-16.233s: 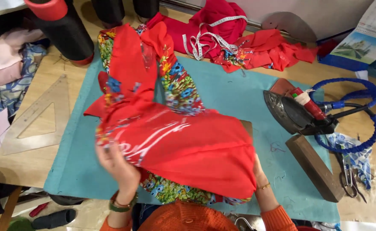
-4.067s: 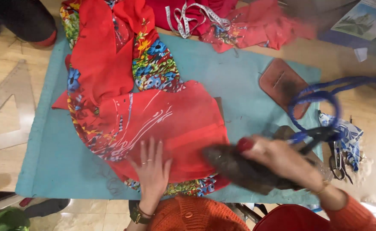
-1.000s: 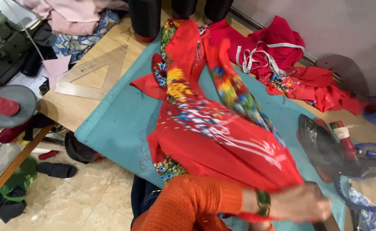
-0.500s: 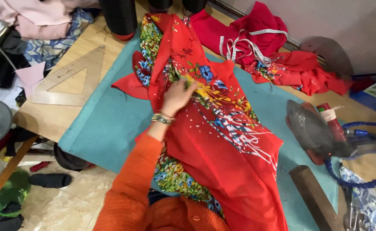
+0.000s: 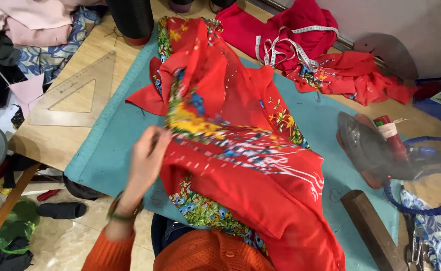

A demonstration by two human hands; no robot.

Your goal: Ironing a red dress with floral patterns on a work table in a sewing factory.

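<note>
Left hand (image 5: pixel 148 158) pinched shut on the edge of the red floral garment (image 5: pixel 240 155), lifted over the teal mat (image 5: pixel 115 135). Right hand out of sight. Iron (image 5: pixel 376 150) parked off to the right, clear triangle ruler (image 5: pixel 72 95) on the left.

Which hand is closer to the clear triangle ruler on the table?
Left. The left hand grips the red floral fabric just below and right of the triangle ruler. The right hand is not in view.
</note>
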